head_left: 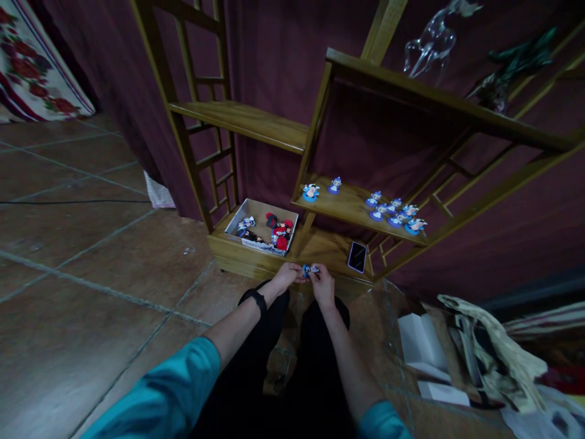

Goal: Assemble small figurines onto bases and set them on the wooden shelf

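Between my two hands, just in front of the wooden shelf unit (256, 259), is a small blue and white figurine (310, 269). My left hand (291, 275) pinches its left side, and my right hand (323, 283) grips it from the right. Ahead and to the left, an open cardboard box (262, 213) holds several small figurines, some with red parts (281, 242) and some white and purple (247, 224). On the raised shelf (340, 206), several similar blue and white figurines stand on round bases, two toward the left (311, 192) and a cluster at the right (393, 210).
A phone (357, 256) lies on the lower shelf to the right. Higher up stands a clear glass animal (432, 39) beside a dark green ornament (521, 61). White boxes (423, 344) and a cloth bag (498, 347) lie on the floor at right. A cable (73, 202) crosses the floor at left.
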{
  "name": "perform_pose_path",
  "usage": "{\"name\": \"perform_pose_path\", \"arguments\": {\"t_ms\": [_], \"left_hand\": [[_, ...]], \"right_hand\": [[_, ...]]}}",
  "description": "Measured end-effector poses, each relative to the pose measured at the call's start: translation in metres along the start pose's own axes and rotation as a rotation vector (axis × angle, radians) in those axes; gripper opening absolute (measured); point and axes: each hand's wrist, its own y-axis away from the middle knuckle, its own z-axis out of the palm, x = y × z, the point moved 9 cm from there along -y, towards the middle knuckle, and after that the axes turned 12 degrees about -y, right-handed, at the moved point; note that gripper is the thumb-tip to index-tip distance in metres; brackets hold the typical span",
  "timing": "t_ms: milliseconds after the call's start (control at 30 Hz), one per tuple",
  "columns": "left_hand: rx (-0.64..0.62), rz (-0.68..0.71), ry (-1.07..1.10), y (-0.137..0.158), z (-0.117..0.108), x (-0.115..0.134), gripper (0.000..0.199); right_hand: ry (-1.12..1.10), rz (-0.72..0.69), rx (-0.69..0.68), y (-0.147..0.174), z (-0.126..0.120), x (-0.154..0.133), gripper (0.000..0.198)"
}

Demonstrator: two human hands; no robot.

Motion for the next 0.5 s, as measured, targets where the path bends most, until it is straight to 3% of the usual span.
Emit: {"name": "perform_pose_path", "arguments": {"t_ms": [267,500], "left_hand": [[0.006,-0.007,-0.048,0.001,0.001,-0.003,0.013],[0.014,0.066,-0.082,0.002,0.006,0.005,0.010]], "right_hand": [[0.114,-0.041,-0.017,0.002,0.000,-0.006,0.023],[-0.029,0.016,0.083,0.000,-0.007,0.007,0.024]]}}
